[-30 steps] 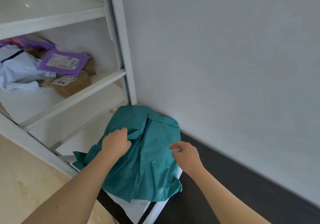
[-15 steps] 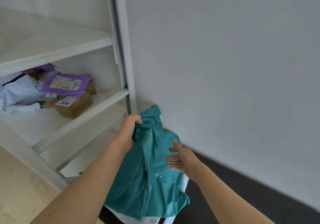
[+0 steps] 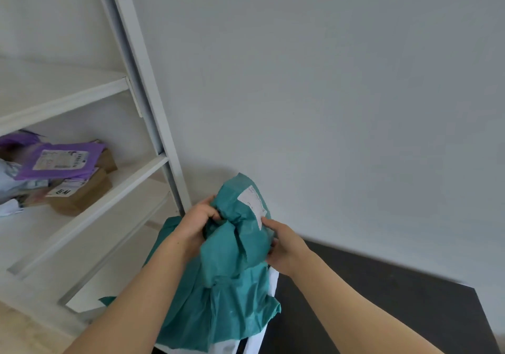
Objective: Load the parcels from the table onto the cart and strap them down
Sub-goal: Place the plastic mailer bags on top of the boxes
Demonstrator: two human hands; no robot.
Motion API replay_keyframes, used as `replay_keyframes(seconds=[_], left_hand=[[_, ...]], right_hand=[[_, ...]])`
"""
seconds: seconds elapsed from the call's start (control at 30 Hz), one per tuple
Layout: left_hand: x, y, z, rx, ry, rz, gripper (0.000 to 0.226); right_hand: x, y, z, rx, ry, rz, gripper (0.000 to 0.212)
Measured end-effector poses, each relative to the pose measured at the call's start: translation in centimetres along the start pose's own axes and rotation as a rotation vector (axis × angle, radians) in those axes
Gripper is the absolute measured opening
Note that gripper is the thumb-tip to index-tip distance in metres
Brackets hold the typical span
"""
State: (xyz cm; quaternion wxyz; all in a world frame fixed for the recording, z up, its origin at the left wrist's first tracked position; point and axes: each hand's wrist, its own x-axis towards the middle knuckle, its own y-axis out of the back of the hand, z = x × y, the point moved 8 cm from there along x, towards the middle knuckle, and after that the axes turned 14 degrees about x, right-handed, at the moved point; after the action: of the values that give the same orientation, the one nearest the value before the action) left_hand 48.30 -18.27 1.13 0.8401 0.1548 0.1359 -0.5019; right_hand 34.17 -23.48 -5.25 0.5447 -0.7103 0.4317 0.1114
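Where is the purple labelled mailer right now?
In the head view, the purple mailer lies far left on the white shelf, atop a brown cardboard box, well left of the teal parcel.

The green bag (image 3: pixel 226 293) has a label (image 3: pixel 253 203) too blurry to read, the white parcel (image 3: pixel 272 282) under it is mostly hidden, and the left edge cuts off a pale blue parcel (image 3: pixel 8 178).
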Motion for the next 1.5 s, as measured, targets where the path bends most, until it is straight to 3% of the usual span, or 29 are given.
replay_keyframes(seconds=[0.1,0.2,0.27,0.37,0.43,0.57,0.7,0.77,0.87,1.07,1.17,1.33,1.4,1.5], left_hand=[[0.1,0.3,-1.8,0.255,0.053,-0.032,0.047],[-0.4,-0.2,-3.3,0.710,0.064,-0.163,0.038],[-0.4,-0.4,-4.2,0.806,0.080,-0.181,0.040],[0.0,-0.1,-3.2,0.596,0.029,-0.031,0.031],[0.0,-0.5,-3.0,0.393,0.054,-0.049,0.023],[-0.3,-0.8,-2.4,0.270,0.002,-0.103,0.038],[-0.6,2.5,-3.1,0.106,-0.010,0.089,0.032],[-1.0,5.2,-4.2,0.069,0.025,0.190,0.034],[-1.9,9.6,-6.6,0.084,0.082,0.317,0.035],[-2.5,13.7,-12.0,0.058,0.199,0.379,0.041],[-1.8,14.4,-13.7,0.051,0.219,0.395,0.040],[0.0,14.6,-16.0,0.063,0.279,0.359,0.041],[0.7,14.6,-16.8,0.066,0.317,0.340,0.043],[1.6,14.2,-16.9,0.084,0.319,0.305,0.038]], right_hand=[[-0.6,1.9,-2.5,0.041,0.121,0.091,0.026],[-1.5,3.8,-4.9,-0.026,0.262,0.187,0.036],[-1.9,4.3,-5.8,-0.068,0.309,0.204,0.038],[-2.2,4.2,-6.7,-0.147,0.361,0.181,0.038],[-2.4,3.3,-6.8,-0.218,0.372,0.145,0.039],[-1.9,0.0,-4.9,-0.331,0.306,-0.019,0.037],[-0.4,-2.5,-2.8,-0.370,0.254,-0.114,0.032],[0.6,-2.5,-2.0,-0.528,0.283,-0.043,0.031],[1.9,-2.0,-1.1,-1.069,0.387,0.120,0.036],[5.2,-1.2,5.0,-1.739,0.301,0.094,0.048],[6.5,-0.5,6.9,-1.908,0.260,0.155,0.049],[7.8,-0.1,8.1,-1.993,0.161,0.295,0.096],[8.0,-0.2,8.1,-2.002,0.164,0.334,0.090],[7.6,-0.7,7.3,-1.925,0.217,0.344,0.051]])
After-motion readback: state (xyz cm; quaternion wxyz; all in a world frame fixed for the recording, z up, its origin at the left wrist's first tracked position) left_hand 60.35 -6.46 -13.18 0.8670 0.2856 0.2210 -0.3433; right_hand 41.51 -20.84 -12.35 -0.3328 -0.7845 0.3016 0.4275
